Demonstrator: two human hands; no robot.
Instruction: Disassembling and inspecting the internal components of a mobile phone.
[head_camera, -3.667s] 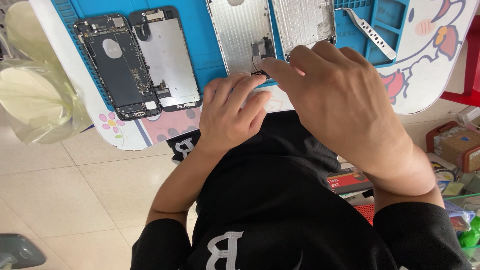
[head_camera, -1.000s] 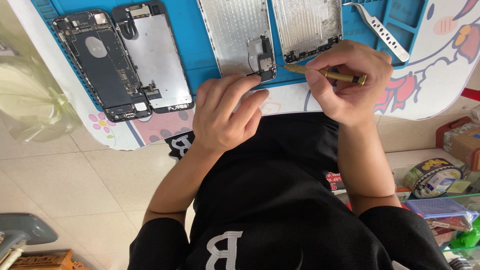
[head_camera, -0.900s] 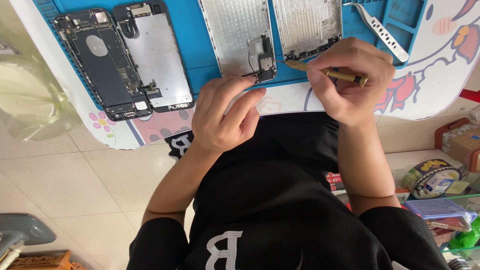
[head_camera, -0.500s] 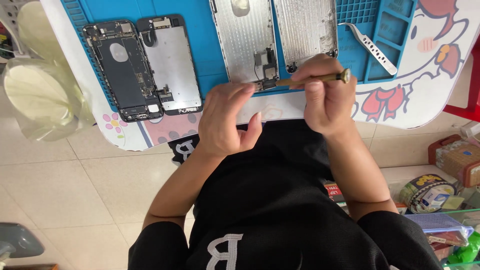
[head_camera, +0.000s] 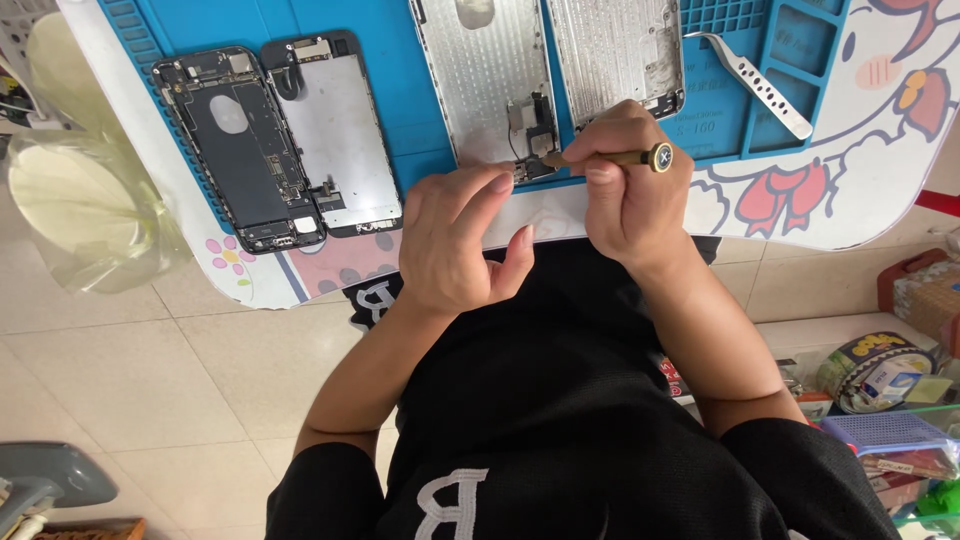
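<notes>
Since a second ago the right hand (head_camera: 630, 200), gripping a slim brass-coloured screwdriver (head_camera: 610, 158), has brought its tip onto the dark connector parts at the near end of the silver metal phone plate (head_camera: 480, 80) by the desk's front edge, while the left hand (head_camera: 455, 235), open-fingered, steadies the plate beside it.

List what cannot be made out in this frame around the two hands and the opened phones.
- Head view: screwdriver tip is too small to show what it meets on the silver phone panel.
- Right hand covers the second silver panel's lower edge.
- Both panels' tops are cut off by the frame edge.
- Left hand fingertip contact is unclear.
</notes>
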